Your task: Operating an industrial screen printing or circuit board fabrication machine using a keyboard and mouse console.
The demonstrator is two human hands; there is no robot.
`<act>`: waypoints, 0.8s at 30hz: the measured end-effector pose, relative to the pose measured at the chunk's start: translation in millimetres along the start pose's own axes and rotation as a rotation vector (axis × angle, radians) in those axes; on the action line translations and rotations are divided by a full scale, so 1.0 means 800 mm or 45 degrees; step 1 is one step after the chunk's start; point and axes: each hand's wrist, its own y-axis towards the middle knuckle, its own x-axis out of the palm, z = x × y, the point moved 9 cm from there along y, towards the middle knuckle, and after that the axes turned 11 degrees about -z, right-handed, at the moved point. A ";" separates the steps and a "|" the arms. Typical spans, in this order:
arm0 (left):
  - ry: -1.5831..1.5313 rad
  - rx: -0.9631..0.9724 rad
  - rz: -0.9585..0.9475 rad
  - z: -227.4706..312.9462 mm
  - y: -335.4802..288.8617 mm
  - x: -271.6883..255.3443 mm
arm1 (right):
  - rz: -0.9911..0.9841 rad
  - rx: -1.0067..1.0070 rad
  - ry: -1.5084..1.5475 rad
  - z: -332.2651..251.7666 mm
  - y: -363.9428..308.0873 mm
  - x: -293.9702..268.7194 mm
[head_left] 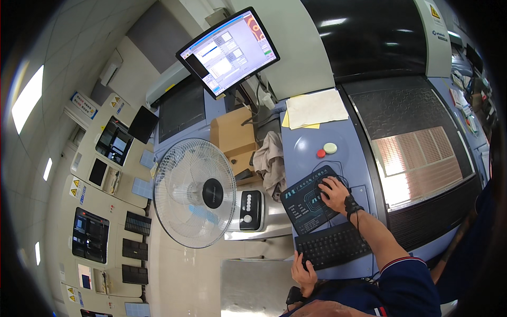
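Note:
My right hand [334, 194] rests over a dark computer mouse on the black mouse pad [300, 204]; the palm and fingers hide nearly all of it, and a thin cable loops beyond. A black band circles that wrist. Nearer to me, a black keyboard [332, 246] lies tilted against the pad's near edge. My left hand [304, 272] is at the keyboard's left near corner, fingers extended and touching its edge, holding nothing. Up ahead to the left, a lit monitor [228, 53] displays software windows with a small reddish picture in one corner.
Left of the desk stands a white fan [195, 193] beside a cardboard box [232, 132] and a crumpled cloth [270, 161]. Red [321, 154] and pale green [330, 148] round buttons sit beyond the pad, below some papers [317, 108]. A copper-coloured panel [420, 161] lies in the machine bed at right.

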 end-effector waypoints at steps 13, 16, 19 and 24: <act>0.007 -0.020 -0.010 -0.002 -0.002 0.001 | -0.006 -0.004 -0.006 0.000 -0.001 0.003; 0.000 -0.026 -0.011 -0.003 -0.002 0.000 | 0.000 -0.012 -0.006 0.000 -0.001 0.002; -0.008 -0.015 -0.005 -0.003 -0.002 0.000 | 0.007 -0.012 -0.010 -0.001 0.000 0.000; -0.001 -0.006 -0.010 -0.005 -0.004 0.001 | 0.021 -0.004 0.007 -0.003 0.000 -0.004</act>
